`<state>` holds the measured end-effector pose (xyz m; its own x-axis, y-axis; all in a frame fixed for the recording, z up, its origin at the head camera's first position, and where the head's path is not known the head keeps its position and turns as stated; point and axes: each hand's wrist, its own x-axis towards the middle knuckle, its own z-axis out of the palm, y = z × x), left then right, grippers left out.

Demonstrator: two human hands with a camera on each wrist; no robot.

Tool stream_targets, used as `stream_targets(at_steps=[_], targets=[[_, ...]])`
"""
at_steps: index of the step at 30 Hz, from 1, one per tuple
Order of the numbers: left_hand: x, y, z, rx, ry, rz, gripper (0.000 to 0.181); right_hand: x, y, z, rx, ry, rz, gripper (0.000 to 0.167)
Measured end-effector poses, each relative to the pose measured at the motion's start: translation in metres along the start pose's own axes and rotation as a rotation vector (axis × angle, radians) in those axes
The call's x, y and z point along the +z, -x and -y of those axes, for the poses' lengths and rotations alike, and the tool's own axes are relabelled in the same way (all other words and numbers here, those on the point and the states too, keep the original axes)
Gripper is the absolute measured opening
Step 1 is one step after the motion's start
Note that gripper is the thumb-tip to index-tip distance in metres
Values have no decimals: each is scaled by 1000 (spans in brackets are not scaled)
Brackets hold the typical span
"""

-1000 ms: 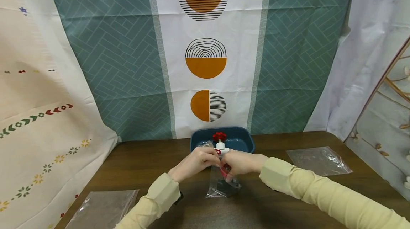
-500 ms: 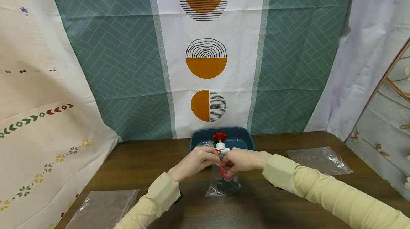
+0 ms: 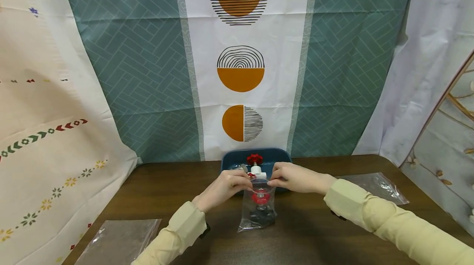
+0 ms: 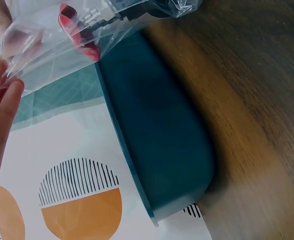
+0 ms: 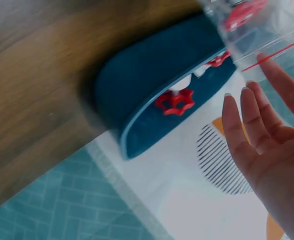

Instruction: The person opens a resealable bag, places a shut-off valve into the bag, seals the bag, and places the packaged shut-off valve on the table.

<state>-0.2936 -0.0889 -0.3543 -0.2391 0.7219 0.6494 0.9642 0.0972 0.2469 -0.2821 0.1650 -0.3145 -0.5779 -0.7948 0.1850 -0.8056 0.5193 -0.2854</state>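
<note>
A clear zip bag [image 3: 245, 215] with a red line along its mouth hangs upright over the table's middle. Inside it stands a valve with a red handwheel [image 3: 261, 197] and a dark body [image 3: 262, 215] at the bottom. My left hand [image 3: 228, 186] pinches the left edge of the bag's mouth. At the opposite edge, my right hand [image 3: 296, 177] pinches the mouth between thumb and forefinger, the other fingers extended in the right wrist view. The mouth is spread between both hands.
Behind the bag sits a dark blue bin [image 3: 229, 159], holding a white valve [image 3: 256, 170] with a red handwheel [image 3: 254, 159] and other fittings. Flat clear bags lie on the brown table at the left [image 3: 118, 240] and right [image 3: 374, 187]. Patterned cloths hang behind.
My right hand has come up out of the bag's mouth, leaving the red-wheeled valve inside, and shifted right to the bag's edge. The left hand keeps its hold.
</note>
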Motion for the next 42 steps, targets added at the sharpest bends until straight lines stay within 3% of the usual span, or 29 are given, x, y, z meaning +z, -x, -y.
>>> stream_targets(at_steps=[6, 10, 15, 21, 30, 38, 42], targets=[[-1, -1, -3, -8, 12, -2, 16, 2, 7, -11, 59, -23, 85, 25], [-1, -1, -3, -13, 10, 6, 19, 6, 6, -16, 30, -92, 127, 22], [-1, 0, -3, -12, 27, 15, 18, 5, 4, -17, -22, -138, 60, 9], [-8, 0, -5, -6, 40, -10, 20, -9, 6, -10, -6, -161, 29, 7], [-26, -14, -31, 48, 34, -41, 26, -25, 7, -2, -15, -140, 34, 11], [-19, -6, -11, 62, 0, -47, 23, -33, 7, 1, -49, -105, 27, 9], [-19, -4, -10, 70, 0, -48, 22, -34, 7, 2, -57, -89, 27, 8]])
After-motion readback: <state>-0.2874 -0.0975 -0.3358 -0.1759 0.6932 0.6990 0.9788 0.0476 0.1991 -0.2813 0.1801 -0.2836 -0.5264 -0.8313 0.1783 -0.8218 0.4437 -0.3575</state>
